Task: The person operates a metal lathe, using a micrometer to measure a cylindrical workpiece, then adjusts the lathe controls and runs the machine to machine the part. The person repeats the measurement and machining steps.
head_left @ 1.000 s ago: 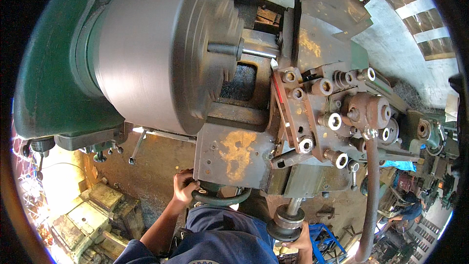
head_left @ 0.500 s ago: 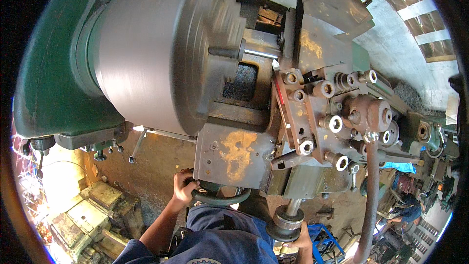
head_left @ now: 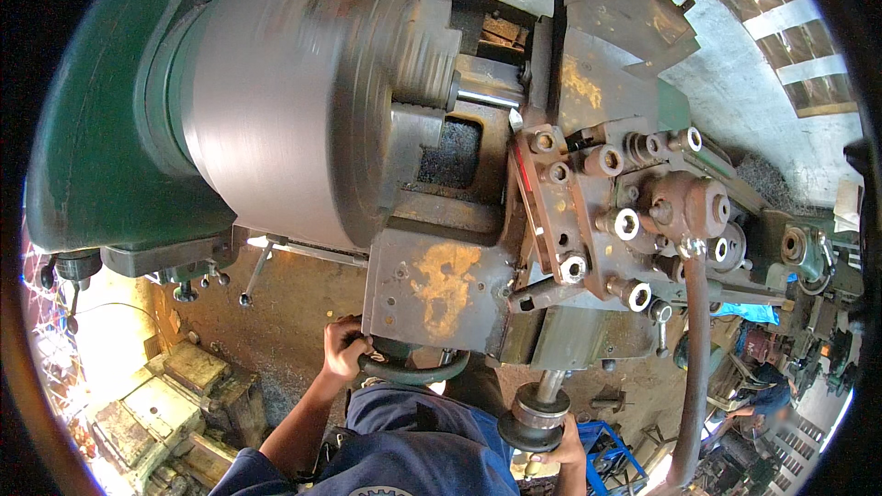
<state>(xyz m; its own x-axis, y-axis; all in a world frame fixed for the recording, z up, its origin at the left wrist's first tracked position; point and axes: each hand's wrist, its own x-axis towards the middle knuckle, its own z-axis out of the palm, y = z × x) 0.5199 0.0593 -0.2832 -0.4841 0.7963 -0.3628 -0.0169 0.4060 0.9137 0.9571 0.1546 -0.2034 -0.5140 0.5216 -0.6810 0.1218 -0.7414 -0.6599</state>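
Observation:
My left hand [head_left: 344,349] is closed on the rim of a dark carriage handwheel [head_left: 418,373] below the lathe's saddle [head_left: 386,298]. Its grip is at the wheel's left side. My right hand [head_left: 570,443] is closed at the cross-slide crank [head_left: 535,422], beside its round dial; its fingers are partly hidden. Above, the big grey chuck [head_left: 266,101] is blurred by spinning. A shiny round bar [head_left: 487,99] extends right from it. The pale tip of a cutting tool [head_left: 515,118], clamped in the bolted tool post [head_left: 560,207], lies close below the bar; contact is unclear.
The green headstock [head_left: 92,119] fills the left, with control levers [head_left: 264,274] under it. A long lever handle [head_left: 698,367] hangs down from the tool post. Dark chips [head_left: 452,154] lie in the bed opening. At the lower right are a blue metal frame [head_left: 602,459] and another person [head_left: 770,397].
The whole view has shifted very slightly. Both hands keep their places on the handwheel and crank, and the chuck is blurred in both frames.

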